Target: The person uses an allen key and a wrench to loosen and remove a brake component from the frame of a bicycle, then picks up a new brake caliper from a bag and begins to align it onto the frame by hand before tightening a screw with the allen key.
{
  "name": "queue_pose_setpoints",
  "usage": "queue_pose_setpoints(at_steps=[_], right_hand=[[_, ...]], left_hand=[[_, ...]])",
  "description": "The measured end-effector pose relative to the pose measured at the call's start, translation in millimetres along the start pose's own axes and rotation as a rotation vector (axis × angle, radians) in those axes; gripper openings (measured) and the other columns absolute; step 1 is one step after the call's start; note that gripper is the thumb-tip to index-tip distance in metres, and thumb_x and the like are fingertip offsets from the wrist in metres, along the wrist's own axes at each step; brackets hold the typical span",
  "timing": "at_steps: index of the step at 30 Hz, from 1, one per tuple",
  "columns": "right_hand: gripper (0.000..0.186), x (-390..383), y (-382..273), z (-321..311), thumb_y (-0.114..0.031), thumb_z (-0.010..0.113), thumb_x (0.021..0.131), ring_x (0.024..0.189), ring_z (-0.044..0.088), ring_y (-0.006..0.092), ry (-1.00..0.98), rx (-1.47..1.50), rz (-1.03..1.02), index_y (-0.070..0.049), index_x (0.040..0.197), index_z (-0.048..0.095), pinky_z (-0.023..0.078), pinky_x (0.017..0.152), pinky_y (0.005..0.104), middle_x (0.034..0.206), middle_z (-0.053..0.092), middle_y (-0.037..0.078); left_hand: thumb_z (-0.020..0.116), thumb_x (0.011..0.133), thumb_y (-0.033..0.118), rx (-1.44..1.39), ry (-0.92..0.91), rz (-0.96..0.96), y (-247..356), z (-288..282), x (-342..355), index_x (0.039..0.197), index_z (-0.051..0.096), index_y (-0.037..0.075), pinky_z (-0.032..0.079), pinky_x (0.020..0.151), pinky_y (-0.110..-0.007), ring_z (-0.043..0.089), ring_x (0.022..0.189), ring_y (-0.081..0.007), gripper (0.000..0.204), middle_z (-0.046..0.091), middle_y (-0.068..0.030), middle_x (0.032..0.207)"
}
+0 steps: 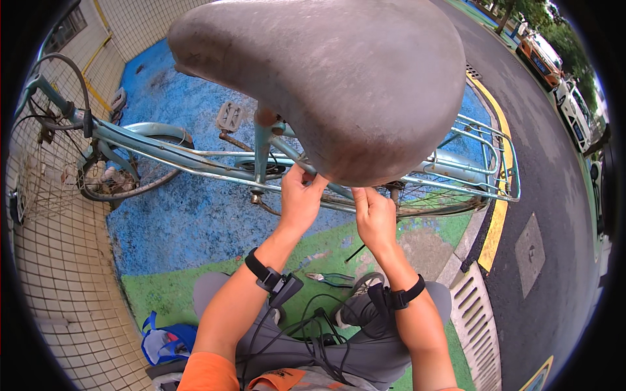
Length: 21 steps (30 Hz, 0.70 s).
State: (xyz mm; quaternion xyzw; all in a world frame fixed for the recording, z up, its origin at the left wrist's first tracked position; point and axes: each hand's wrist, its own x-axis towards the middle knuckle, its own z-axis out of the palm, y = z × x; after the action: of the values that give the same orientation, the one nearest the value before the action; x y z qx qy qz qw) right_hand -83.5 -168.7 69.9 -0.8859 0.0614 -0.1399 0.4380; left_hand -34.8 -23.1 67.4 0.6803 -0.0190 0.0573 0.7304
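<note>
A light-blue bicycle stands sideways in front of me, its worn brown-grey saddle filling the upper middle. My left hand is closed at the frame tubes just below the saddle, thumb and fingers bent together. Close beside it, my right hand pinches with thumb and forefinger under the saddle's rear edge, near the back wheel. The saddle and the fingers themselves hide what both hands grip. A thin black rod-like piece shows just below my right hand.
Pliers lie on the green ground between my feet. Black cables hang over my lap. A blue bag sits at lower left by a tiled wall. The rear rack juts toward a yellow kerb line and drain grate.
</note>
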Motion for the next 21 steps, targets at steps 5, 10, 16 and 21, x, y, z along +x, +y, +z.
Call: queue_pose_setpoints(at_steps=[5, 10, 16, 21], right_hand=[[0.054, -11, -7, 9, -0.037, 0.049, 0.103, 0.053, 0.037, 0.0186, -0.061, 0.272, 0.046, 0.003, 0.068, 0.048, 0.036, 0.052, 0.0383, 0.056, 0.042, 0.014], [0.053, -13, -20, 2, -0.036, 0.049, 0.104, 0.055, 0.035, 0.015, -0.059, 0.307, 0.111, 0.002, 0.066, 0.048, 0.034, 0.052, 0.0378, 0.055, 0.04, 0.008], [0.053, -10, -19, -3, -0.038, 0.046, 0.105, 0.048, 0.033, 0.0128, -0.124, 0.401, 0.11, -0.002, 0.065, 0.048, 0.03, 0.046, 0.0328, 0.052, 0.042, 0.001], [0.047, -9, -51, -24, -0.042, 0.041, 0.106, 0.038, 0.025, 0.0087, -0.394, 0.933, 0.596, -0.01, 0.071, 0.042, 0.021, 0.036, 0.0273, 0.05, 0.033, -0.004]], left_hand=[[0.077, 0.086, 0.022, 0.012, 0.069, 0.129, -8, 0, 3, 0.095, 0.066, 0.0, 0.042, 0.06, -0.026, 0.052, 0.066, -0.0073, 0.026, 0.063, -0.0005, 0.074], [0.079, 0.085, 0.023, 0.023, 0.098, 0.133, 6, 4, 0, 0.095, 0.065, -0.001, 0.045, 0.062, -0.026, 0.058, 0.068, -0.0083, 0.029, 0.066, -0.0031, 0.075], [0.079, 0.085, 0.021, 0.095, 0.119, 0.142, 5, 4, -1, 0.096, 0.064, -0.001, 0.048, 0.063, -0.025, 0.061, 0.069, -0.0092, 0.03, 0.066, -0.004, 0.076], [0.079, 0.085, 0.02, 0.047, 0.132, 0.164, 3, 5, 1, 0.095, 0.064, -0.001, 0.048, 0.062, -0.025, 0.06, 0.067, -0.0088, 0.027, 0.066, -0.0039, 0.076]])
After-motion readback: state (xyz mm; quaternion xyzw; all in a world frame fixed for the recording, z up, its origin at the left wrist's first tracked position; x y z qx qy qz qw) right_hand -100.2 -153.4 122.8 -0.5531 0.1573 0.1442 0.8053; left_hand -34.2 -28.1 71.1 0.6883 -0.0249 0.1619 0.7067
